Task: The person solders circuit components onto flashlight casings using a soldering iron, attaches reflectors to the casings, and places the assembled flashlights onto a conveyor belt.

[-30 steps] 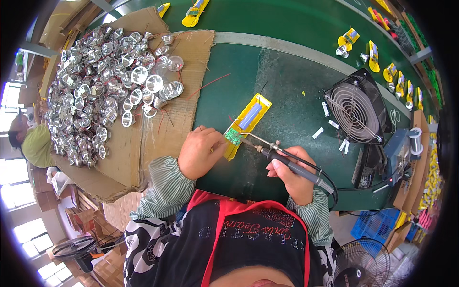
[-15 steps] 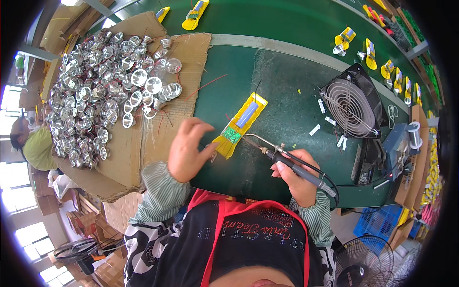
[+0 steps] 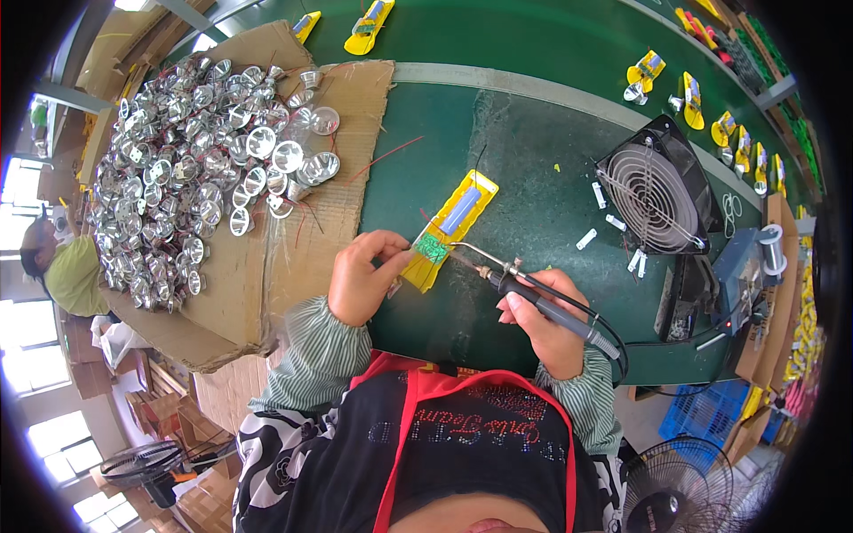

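Note:
On the green bench lies a yellow flashlight housing (image 3: 471, 201) with a lavender battery cell (image 3: 460, 213) and a small green circuit board (image 3: 433, 248). My left hand (image 3: 362, 277) is closed at the left edge of the board, thumb and forefinger pinched together; what they hold, if anything, is too small to make out. My right hand (image 3: 553, 329) grips a grey-and-black soldering iron (image 3: 553, 313) fitted with a thin bent metal tube. Its tip points left and reaches the board's right side; whether it touches is unclear.
Many silvery reflector cups (image 3: 200, 178) with wires are heaped on cardboard (image 3: 311, 240) at left. A black fan (image 3: 657, 195) stands at right, near small white pieces (image 3: 586, 239) and a solder spool (image 3: 771, 250). More yellow housings (image 3: 369, 27) lie along the far green strip.
My left hand has come in to the board's edge and its fingers have closed from a spread pose. The iron stays nearly in place. Housings on the far strip have shifted slightly right.

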A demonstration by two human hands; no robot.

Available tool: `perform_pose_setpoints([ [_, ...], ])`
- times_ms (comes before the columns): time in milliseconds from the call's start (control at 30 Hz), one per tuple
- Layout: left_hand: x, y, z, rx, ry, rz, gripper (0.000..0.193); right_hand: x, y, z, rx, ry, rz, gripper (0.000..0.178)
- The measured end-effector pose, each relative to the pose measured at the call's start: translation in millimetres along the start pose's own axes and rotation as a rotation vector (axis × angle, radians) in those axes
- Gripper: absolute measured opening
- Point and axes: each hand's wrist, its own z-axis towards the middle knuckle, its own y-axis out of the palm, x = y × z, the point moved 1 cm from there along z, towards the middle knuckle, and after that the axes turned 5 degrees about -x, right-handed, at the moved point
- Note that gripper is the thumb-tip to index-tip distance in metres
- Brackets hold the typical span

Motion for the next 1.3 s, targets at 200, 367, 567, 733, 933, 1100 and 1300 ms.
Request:
perform_pose_setpoints([
  [200,12,3,8,-0.014,0.188,0.347,0.009,5,3,8,-0.045,-0.010,-0.028,0.017],
  [367,9,5,8,-0.025,0.271,0.311,0.008,9,5,15,-0.092,-0.010,-0.064,0.016],
  [567,7,5,9,-0.061,0.224,0.266,0.007,11,7,18,-0.104,0.025,-0.033,0.015],
  [733,6,6,10,-0.048,0.220,0.263,0.007,15,6,20,-0.122,0.026,-0.041,0.015],
  [933,9,5,10,-0.052,0.228,0.267,0.008,12,7,17,-0.092,0.015,-0.001,0.017],
  [1100,4,7,9,-0.047,0.236,0.283,0.008,5,1,10,-0.019,0.007,0.013,0.018],
  [1300,7,8,6,-0.020,0.289,0.324,0.008,0,-15,-2,0.017,-0.029,-0.011,0.014],
])
